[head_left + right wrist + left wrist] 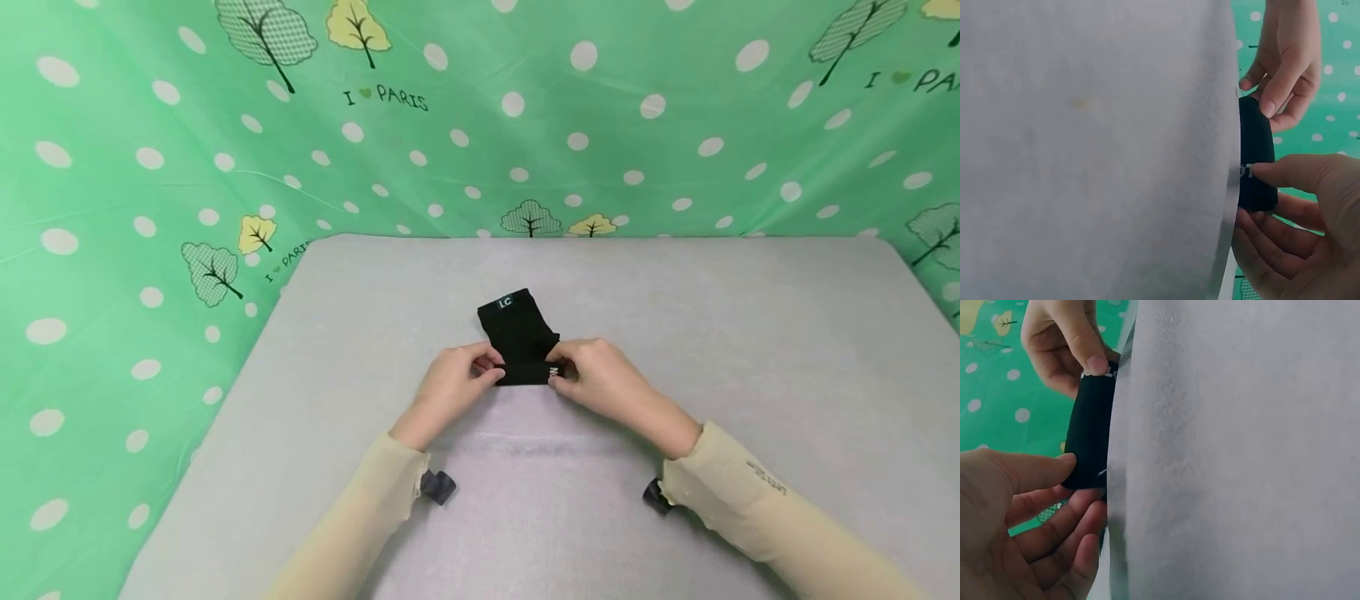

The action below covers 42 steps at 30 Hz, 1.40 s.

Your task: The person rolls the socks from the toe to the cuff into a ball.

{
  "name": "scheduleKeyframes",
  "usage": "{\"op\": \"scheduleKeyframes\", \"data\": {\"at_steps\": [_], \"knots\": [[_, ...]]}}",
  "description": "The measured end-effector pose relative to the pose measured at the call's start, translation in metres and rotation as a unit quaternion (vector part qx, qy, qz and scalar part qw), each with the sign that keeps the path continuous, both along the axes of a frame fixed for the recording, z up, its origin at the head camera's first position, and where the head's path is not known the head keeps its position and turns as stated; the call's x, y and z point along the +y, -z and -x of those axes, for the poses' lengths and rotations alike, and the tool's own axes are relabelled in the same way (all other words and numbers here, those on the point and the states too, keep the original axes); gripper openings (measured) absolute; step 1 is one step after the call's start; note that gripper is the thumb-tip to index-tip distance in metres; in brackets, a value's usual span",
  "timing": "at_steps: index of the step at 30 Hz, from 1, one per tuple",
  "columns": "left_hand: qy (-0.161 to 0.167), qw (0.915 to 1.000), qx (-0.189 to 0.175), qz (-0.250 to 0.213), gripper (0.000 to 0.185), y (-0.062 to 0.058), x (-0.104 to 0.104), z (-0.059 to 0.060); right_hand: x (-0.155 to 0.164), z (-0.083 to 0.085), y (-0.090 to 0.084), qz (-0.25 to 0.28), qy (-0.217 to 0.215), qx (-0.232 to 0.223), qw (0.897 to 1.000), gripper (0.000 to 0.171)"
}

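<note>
A black sock (519, 327) lies on the table, its cuff marked with white "LC" letters pointing away from me. Its near end is folded over into a thick flat roll (1090, 422), with more white lettering at the right side. My left hand (452, 382) pinches the left end of this roll between thumb and fingers. At the right end, my right hand (603, 377) holds it the same way, thumb on the near side beside the letters. Both wrist views show the thumbs (1294, 172) pressed against the roll, fingers partly behind it.
A light grey cloth covers the table (720, 333), with a shallow crease in front of the hands. Green fabric (465, 100) with white dots and trees hangs behind and on the left. Dark straps (438, 487) show at both sleeves.
</note>
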<state>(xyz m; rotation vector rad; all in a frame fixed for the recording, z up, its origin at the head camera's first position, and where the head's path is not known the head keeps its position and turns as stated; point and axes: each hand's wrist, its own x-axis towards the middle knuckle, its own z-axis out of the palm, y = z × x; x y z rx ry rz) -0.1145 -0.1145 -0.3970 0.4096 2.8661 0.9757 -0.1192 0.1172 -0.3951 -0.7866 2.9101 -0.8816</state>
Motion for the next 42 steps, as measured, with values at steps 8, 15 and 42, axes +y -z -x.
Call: {"op": "scheduleKeyframes", "data": {"at_steps": [8,15,42], "knots": [[-0.029,0.9993,-0.017,-0.012,0.006,0.001,0.002,0.002,0.002,0.001,0.001,0.033,0.014,-0.026,0.999,0.017],[-0.052,0.9983,-0.024,0.000,0.006,0.001,0.005,0.007,0.001,0.005,0.000,0.027,0.036,-0.043,0.998,0.011],[0.019,0.9980,0.029,0.052,0.022,0.000,-0.002,0.010,0.002,0.021,0.005,0.084,0.055,-0.078,0.992,0.011]]}}
